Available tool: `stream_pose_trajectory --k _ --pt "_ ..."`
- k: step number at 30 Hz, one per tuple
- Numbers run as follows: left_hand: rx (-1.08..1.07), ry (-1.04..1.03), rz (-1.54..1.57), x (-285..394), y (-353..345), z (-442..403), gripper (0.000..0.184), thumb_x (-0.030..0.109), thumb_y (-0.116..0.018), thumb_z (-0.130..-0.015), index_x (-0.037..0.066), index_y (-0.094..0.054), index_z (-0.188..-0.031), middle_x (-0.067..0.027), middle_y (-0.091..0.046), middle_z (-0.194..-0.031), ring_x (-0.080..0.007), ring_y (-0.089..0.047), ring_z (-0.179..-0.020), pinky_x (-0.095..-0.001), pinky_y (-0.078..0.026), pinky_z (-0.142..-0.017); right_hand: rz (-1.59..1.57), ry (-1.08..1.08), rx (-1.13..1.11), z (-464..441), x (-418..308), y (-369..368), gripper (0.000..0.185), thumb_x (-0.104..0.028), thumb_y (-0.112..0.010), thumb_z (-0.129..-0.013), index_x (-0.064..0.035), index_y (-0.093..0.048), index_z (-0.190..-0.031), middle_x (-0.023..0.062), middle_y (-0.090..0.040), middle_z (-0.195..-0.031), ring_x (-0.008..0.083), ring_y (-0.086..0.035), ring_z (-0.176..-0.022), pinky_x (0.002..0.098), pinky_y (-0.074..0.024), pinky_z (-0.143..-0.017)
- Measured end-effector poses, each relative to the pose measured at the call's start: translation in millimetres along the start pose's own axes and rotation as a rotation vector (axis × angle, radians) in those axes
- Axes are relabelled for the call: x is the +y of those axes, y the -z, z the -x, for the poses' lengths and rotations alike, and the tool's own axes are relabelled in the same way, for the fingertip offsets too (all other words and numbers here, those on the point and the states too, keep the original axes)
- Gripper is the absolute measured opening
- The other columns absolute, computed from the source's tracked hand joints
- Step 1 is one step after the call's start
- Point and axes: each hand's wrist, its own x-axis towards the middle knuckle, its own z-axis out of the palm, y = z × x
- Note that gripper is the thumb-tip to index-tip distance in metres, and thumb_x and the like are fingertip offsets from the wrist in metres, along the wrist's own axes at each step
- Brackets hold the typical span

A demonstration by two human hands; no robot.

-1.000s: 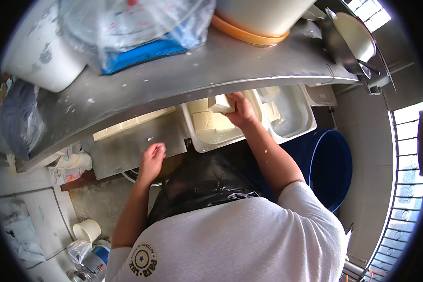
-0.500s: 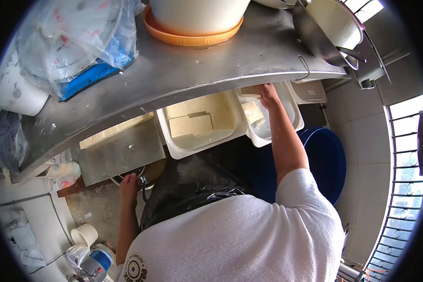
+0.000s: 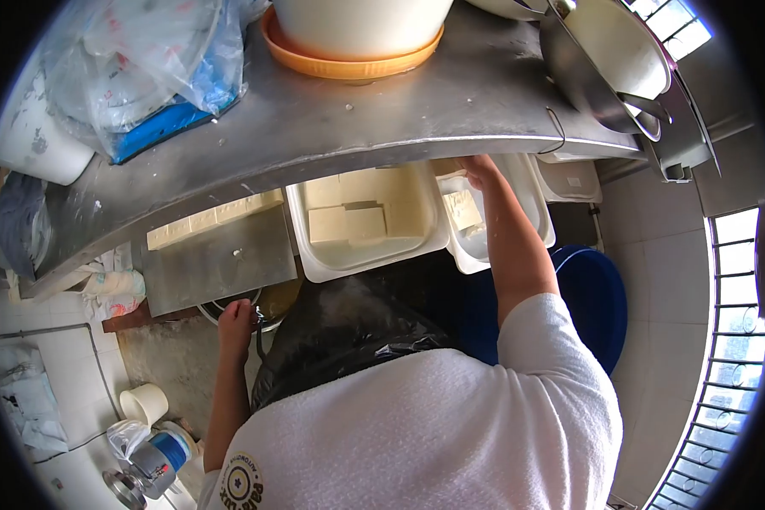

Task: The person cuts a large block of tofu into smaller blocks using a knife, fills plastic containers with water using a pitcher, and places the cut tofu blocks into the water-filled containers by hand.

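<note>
My left hand (image 3: 236,320) is closed beside a round metal rim below the metal board (image 3: 221,263); a small dark thing shows at its fingers, too unclear to name. My right hand (image 3: 479,172) reaches over the right white tray (image 3: 546,212), its fingers curled and partly hidden by the shelf edge. Next to them is a pale surface; whether it is gripped is unclear. A pale block (image 3: 461,210) lies below that hand in the tray. In the left white tray (image 3: 319,270), several pale blocks (image 3: 365,224) lie side by side.
Above the trays runs a metal shelf (image 3: 331,115) with a bagged blue scale (image 3: 166,127), a white bucket (image 3: 361,30) on an orange base and metal bowls (image 3: 582,76). A row of pale blocks (image 3: 217,219) lines the board. At right stands a blue barrel (image 3: 599,297).
My right hand has moved from the left tray, where it held a pale block, to the right tray. My left hand has moved down and left, beside the round rim. The view has shifted.
</note>
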Motion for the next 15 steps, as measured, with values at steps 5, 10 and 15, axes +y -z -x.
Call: stream_pose_trajectory --k 5,10,15 --pt "-0.033 0.033 -0.021 -22.5 6.6 -6.8 0.029 0.028 -0.061 -0.103 0.0 -0.069 -0.099 -0.0011 -0.064 -0.081 -0.0088 -0.058 -0.069 -0.0268 -0.047 -0.061 0.18 0.029 0.057 -18.2 15.2 14.1 0.054 -0.008 -0.081 -0.084 0.0015 -0.06 -0.133 0.0133 -0.067 -0.123 0.0258 -0.067 -0.109 0.0374 -0.0548 -0.093" --pt "-0.007 0.077 -0.061 -15.8 9.9 2.8 0.031 0.03 -0.061 -0.103 0.0 -0.069 -0.103 -0.0021 -0.067 -0.086 -0.0092 -0.059 -0.07 -0.0263 -0.048 -0.062 0.157 -0.012 0.056 -8.2 21.2 36.6 0.06 -0.006 -0.082 -0.082 0.0025 -0.055 -0.136 0.0189 -0.066 -0.121 0.0286 -0.068 -0.104 0.0402 -0.0568 -0.088" --pt "0.036 0.083 -0.057 -27.4 10.9 -3.1 0.03 0.03 -0.061 -0.103 0.001 -0.07 -0.102 -0.0019 -0.068 -0.085 -0.0088 -0.059 -0.072 -0.0261 -0.047 -0.063 -0.184 -0.009 0.011 17.0 24.8 81.6 0.067 -0.008 -0.083 -0.083 0.0001 -0.049 -0.14 0.0185 -0.067 -0.117 0.0299 -0.069 -0.104 0.0442 -0.0571 -0.088"
